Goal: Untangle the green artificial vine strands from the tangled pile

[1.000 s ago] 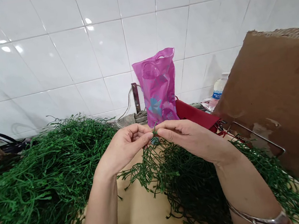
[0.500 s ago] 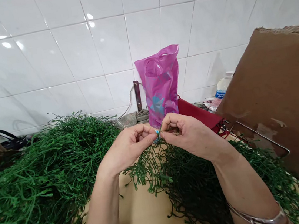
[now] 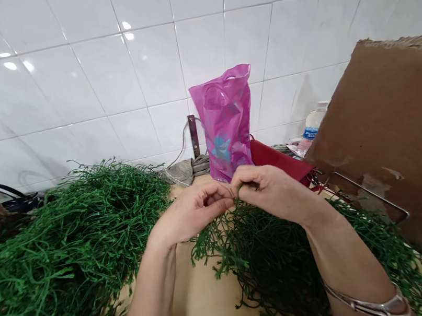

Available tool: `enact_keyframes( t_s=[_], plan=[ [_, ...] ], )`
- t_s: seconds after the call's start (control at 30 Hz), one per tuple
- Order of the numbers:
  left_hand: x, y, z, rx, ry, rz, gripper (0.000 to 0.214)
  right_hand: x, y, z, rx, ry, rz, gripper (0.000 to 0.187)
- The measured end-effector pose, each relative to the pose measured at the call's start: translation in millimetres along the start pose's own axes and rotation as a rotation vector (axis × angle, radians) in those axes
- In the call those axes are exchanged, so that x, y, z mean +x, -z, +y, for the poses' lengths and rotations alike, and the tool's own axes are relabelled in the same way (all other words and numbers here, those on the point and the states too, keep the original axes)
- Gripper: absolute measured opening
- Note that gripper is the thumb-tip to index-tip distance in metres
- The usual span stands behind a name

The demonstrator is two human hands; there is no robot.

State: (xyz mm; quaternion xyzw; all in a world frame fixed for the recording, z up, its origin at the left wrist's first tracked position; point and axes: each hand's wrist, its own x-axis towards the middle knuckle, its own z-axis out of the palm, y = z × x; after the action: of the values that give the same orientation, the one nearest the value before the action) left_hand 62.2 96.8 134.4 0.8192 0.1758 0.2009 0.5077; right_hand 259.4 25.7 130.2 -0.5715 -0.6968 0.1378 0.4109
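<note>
My left hand (image 3: 197, 210) and my right hand (image 3: 265, 189) meet at the middle, fingertips almost touching. Each is closed in a thumb-and-finger pinch on a thin green plant sprig (image 3: 224, 243), which looks artificial; its forked strands hang below them. A thin pale bit shows between the fingertips, too small to name. Directly beneath my right hand and forearm lies a dark green heap of similar sprigs (image 3: 281, 258). To the left of my left forearm spreads a larger, brighter pile of green sprigs (image 3: 67, 258).
A pink plastic bag (image 3: 227, 118) stands against the tiled wall (image 3: 157, 60), beyond my hands. Right of it are a red pouch (image 3: 278, 161) and a water bottle (image 3: 313, 124). A large cardboard sheet (image 3: 400, 151) leans on the right. The wooden tabletop (image 3: 205, 306) shows between my forearms.
Both hands have shifted slightly right and toward me, still pinching. The green strands below them moved along, and the small blue thing behind the fingertips is now hidden.
</note>
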Motion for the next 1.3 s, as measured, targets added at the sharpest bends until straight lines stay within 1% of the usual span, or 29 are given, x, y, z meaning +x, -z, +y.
enact_keyframes(
  t_s=[0.03, 0.07, 0.1, 0.13, 0.2, 0.23, 0.27, 0.3, 0.33, 0.4, 0.43, 0.47, 0.57, 0.63, 0.7, 0.8, 0.93, 1.0, 1.1, 1.17, 1.23, 1.3],
  plan=[
    [-5, 4.5, 3, -0.049, -0.011, -0.027, 0.015, -2, 9, 8, -0.018, -0.009, 0.043, 0.014],
    [-10, 9.3, 7, -0.093, -0.016, -0.029, 0.015, -4, 18, 17, -0.046, -0.045, 0.086, 0.015],
    [-14, 13.9, 9, -0.118, -0.024, 0.008, 0.015, -7, 26, 24, -0.050, -0.107, 0.110, 0.014],
    [-18, 17.6, 12, -0.127, -0.024, 0.058, 0.016, -10, 33, 31, -0.056, -0.174, 0.109, 0.015],
    [-21, 21.3, 14, -0.116, -0.013, 0.143, 0.019, -17, 40, 36, -0.090, -0.225, -0.025, 0.016],
    [-20, 20.9, 13, -0.113, -0.005, 0.172, 0.019, -20, 41, 35, -0.117, -0.234, -0.098, 0.017],
    [-18, 19.4, 12, -0.115, 0.002, 0.194, 0.019, -22, 40, 30, -0.145, -0.233, -0.153, 0.018],
    [-15, 17.2, 11, -0.122, 0.008, 0.208, 0.018, -23, 38, 24, -0.171, -0.225, -0.169, 0.019],
    [-12, 14.6, 10, -0.131, 0.015, 0.222, 0.018, -23, 35, 16, -0.188, -0.213, -0.143, 0.021],
    [-8, 10.0, 8, -0.144, 0.022, 0.232, 0.019, -21, 28, -1, -0.169, -0.168, -0.029, 0.027],
    [-7, 8.4, 8, -0.145, 0.023, 0.231, 0.020, -19, 24, -9, -0.126, -0.140, 0.010, 0.029],
    [-6, 7.4, 8, -0.143, 0.023, 0.231, 0.020, -17, 21, -16, -0.062, -0.113, 0.014, 0.030],
    [-6, 7.1, 8, -0.120, 0.024, 0.240, 0.022, -12, 9, -29, 0.149, -0.048, -0.112, 0.029],
    [-7, 7.7, 8, -0.098, 0.024, 0.249, 0.022, -8, 2, -30, 0.245, -0.038, -0.146, 0.023],
    [-7, 8.3, 8, -0.077, 0.026, 0.255, 0.023, -6, -5, -28, 0.330, -0.056, -0.129, 0.017],
    [-6, 9.2, 6, -0.062, 0.053, 0.261, 0.025, -3, -11, -24, 0.431, -0.083, -0.131, 0.013],
    [-5, 10.1, 5, -0.090, 0.087, 0.260, 0.029, -1, -13, -22, 0.407, -0.120, -0.062, 0.007],
    [-4, 10.2, 4, -0.085, 0.087, 0.254, 0.029, -1, -13, -22, 0.417, -0.107, -0.030, 0.008],
    [-3, 9.9, 3, -0.075, 0.057, 0.224, 0.026, 0, -15, -20, 0.447, -0.075, -0.017, 0.011],
    [-3, 9.5, 3, -0.084, 0.036, 0.201, 0.024, 0, -17, -19, 0.443, -0.078, -0.019, 0.010],
    [-3, 8.8, 3, -0.095, 0.036, 0.187, 0.025, 0, -18, -17, 0.443, -0.090, -0.020, 0.009],
    [-2, 7.6, 2, -0.093, 0.052, 0.197, 0.028, 0, -19, -17, 0.453, -0.095, -0.006, 0.008]
  ],
)
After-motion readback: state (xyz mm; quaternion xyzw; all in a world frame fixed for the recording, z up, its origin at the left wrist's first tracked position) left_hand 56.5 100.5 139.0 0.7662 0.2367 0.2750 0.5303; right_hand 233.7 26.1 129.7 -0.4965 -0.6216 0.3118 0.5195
